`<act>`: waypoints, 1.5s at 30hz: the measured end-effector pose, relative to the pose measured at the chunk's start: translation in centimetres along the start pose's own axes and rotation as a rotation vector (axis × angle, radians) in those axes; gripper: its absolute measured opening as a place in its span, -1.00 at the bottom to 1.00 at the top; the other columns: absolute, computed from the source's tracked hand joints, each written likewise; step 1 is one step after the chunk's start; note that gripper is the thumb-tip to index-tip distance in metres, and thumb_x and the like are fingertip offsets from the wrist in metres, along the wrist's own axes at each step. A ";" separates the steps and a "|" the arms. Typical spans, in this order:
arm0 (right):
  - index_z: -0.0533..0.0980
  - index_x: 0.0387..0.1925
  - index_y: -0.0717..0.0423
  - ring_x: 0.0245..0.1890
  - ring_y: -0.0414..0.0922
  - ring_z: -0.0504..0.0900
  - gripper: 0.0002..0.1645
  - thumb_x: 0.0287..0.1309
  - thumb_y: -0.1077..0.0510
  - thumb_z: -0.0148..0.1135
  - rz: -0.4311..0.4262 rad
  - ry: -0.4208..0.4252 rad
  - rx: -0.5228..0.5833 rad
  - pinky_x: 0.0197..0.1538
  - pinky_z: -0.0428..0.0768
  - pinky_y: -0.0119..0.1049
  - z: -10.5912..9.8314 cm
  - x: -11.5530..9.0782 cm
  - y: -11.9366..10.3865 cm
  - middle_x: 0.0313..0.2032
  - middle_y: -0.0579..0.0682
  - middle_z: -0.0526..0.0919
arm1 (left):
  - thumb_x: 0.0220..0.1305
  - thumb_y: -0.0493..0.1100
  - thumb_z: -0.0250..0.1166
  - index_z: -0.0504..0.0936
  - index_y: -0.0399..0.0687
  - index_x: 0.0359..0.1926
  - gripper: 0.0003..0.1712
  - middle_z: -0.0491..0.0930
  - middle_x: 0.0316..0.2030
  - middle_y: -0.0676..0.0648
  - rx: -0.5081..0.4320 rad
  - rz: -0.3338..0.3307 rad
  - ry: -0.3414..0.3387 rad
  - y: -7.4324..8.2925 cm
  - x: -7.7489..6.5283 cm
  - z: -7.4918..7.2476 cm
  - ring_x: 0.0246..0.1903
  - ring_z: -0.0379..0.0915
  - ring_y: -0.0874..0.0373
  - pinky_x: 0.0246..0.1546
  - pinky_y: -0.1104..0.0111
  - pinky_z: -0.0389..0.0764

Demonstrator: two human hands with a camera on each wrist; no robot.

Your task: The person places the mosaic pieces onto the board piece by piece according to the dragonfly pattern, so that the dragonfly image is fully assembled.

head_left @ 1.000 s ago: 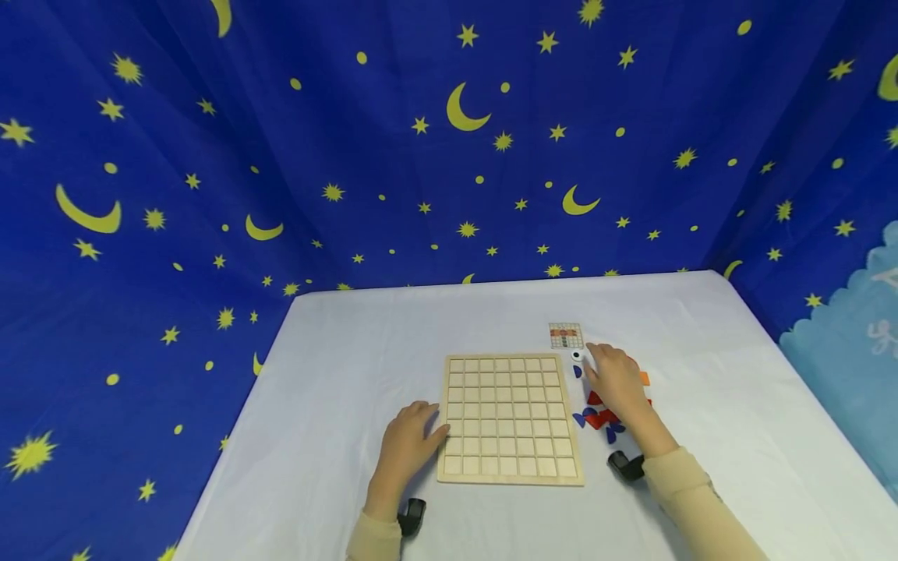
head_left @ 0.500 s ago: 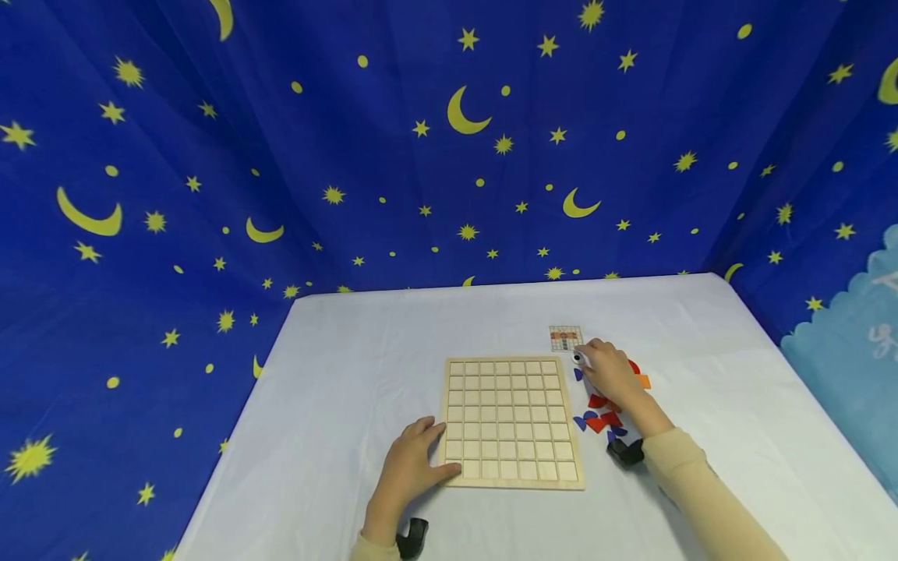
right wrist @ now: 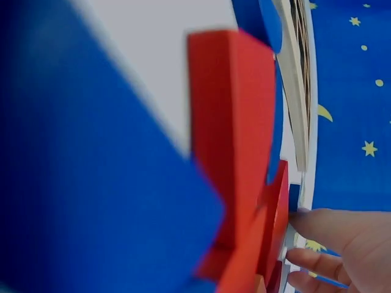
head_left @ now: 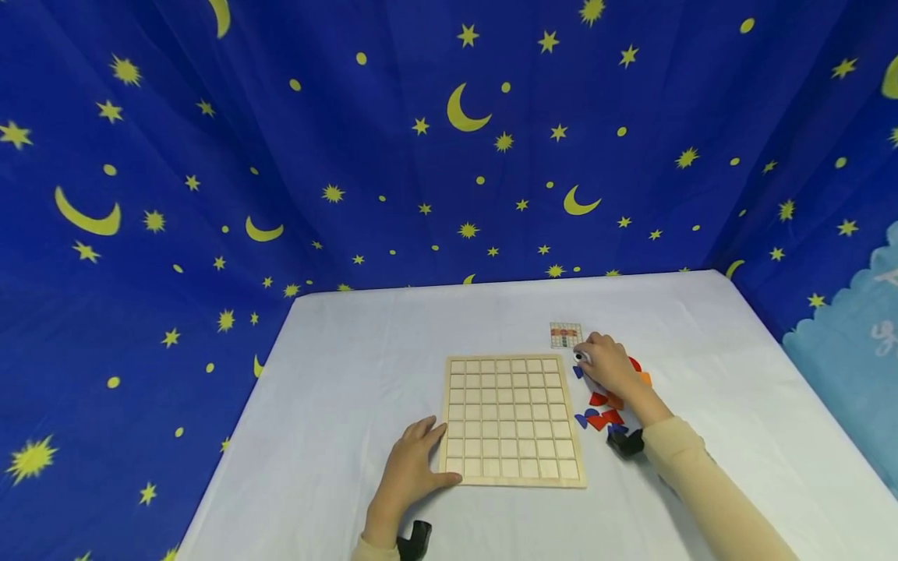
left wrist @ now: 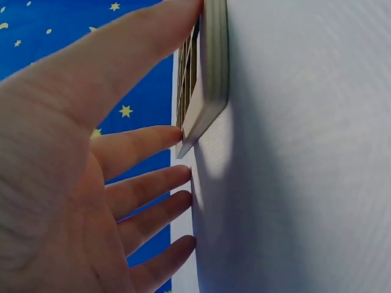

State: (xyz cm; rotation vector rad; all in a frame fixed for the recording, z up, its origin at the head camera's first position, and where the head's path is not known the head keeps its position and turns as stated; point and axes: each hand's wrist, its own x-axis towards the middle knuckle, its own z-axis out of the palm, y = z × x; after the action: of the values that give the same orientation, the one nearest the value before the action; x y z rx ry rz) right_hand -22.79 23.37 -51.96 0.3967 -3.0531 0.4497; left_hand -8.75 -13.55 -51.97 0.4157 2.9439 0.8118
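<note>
A wooden grid board [head_left: 514, 480] lies on the white table. My left hand [head_left: 409, 469] is at its left side, fingers spread and fairly straight, the thumb touching the near left corner. In the left wrist view the index fingertip [left wrist: 174, 133] meets the board's edge [left wrist: 215, 61]. Right of the board, my right hand [head_left: 609, 365] pinches a white piece with a black dot [head_left: 578, 357], down at the table. The right wrist view shows the thumb [right wrist: 321, 224] and fingers close together there, the piece mostly hidden.
Red pieces [head_left: 613, 417], blue pieces [head_left: 581, 421] and an orange piece [head_left: 645, 379] lie scattered beneath and around my right forearm. Behind the board's far right corner is a small pattern card [head_left: 565, 335]. A blue star-printed curtain [head_left: 393, 156] hangs behind the table.
My right hand has come down and left a little onto the white piece. My left hand has slid nearer along the board's left edge, its thumb now at the near corner.
</note>
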 end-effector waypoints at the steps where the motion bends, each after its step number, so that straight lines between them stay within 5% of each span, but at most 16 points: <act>1: 0.61 -0.06 0.24 -0.23 0.07 0.49 -0.64 0.09 0.17 0.31 -0.002 0.002 -0.001 -0.18 0.49 -0.01 0.0 0.0 0.1 -0.19 0.21 0.56 | -0.28 0.22 0.52 0.46 -0.19 0.23 0.03 0.38 0.25 -0.29 0.000 0.001 -0.003 0.0 0.0 0.0 0.26 0.29 -0.22 0.21 -0.14 0.36; 11: 0.61 -0.10 0.34 -0.28 0.03 0.51 -0.61 0.05 0.17 0.33 0.008 0.005 0.059 -0.20 0.47 0.00 -0.1 0.2 0.6 -0.27 0.16 0.56 | -0.32 0.25 0.53 0.45 -0.16 0.25 0.07 0.36 0.27 -0.30 -0.021 -0.010 -0.014 -0.3 0.1 0.1 0.28 0.26 -0.23 0.23 -0.14 0.33; 21: 0.63 -0.17 0.32 -0.41 -0.09 0.43 -0.63 0.03 0.13 0.36 0.038 0.023 0.115 -0.30 0.41 -0.20 0.0 0.1 1.0 -0.35 0.09 0.55 | -0.32 0.27 0.52 0.45 -0.15 0.25 0.08 0.35 0.28 -0.28 -0.027 -0.013 -0.013 -0.5 0.2 0.2 0.29 0.26 -0.23 0.24 -0.13 0.32; 26: 0.62 -0.16 0.35 -0.39 -0.06 0.45 -0.61 0.03 0.12 0.35 0.028 0.025 0.120 -0.26 0.45 -0.12 -0.5 -0.2 0.6 -0.34 0.11 0.57 | -0.33 0.26 0.52 0.45 -0.16 0.25 0.08 0.35 0.28 -0.28 -0.031 -0.012 -0.013 -0.5 0.2 0.2 0.28 0.26 -0.23 0.24 -0.14 0.32; 45: 0.63 -0.21 0.27 0.01 0.21 0.57 -0.70 0.06 0.14 0.36 -0.187 0.070 0.140 0.03 0.46 0.19 -3.0 -1.0 -5.7 -0.18 0.19 0.67 | -0.36 0.29 0.53 0.44 -0.15 0.26 0.12 0.34 0.29 -0.28 -0.044 -0.010 -0.018 -0.6 0.1 0.1 0.29 0.24 -0.23 0.26 -0.12 0.30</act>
State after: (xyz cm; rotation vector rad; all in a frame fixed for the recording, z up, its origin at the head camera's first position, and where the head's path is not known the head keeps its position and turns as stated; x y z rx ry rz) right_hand -20.42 19.20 -47.59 0.6500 -2.8906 0.6529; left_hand -9.01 -13.92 -52.38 0.4022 2.9032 0.8659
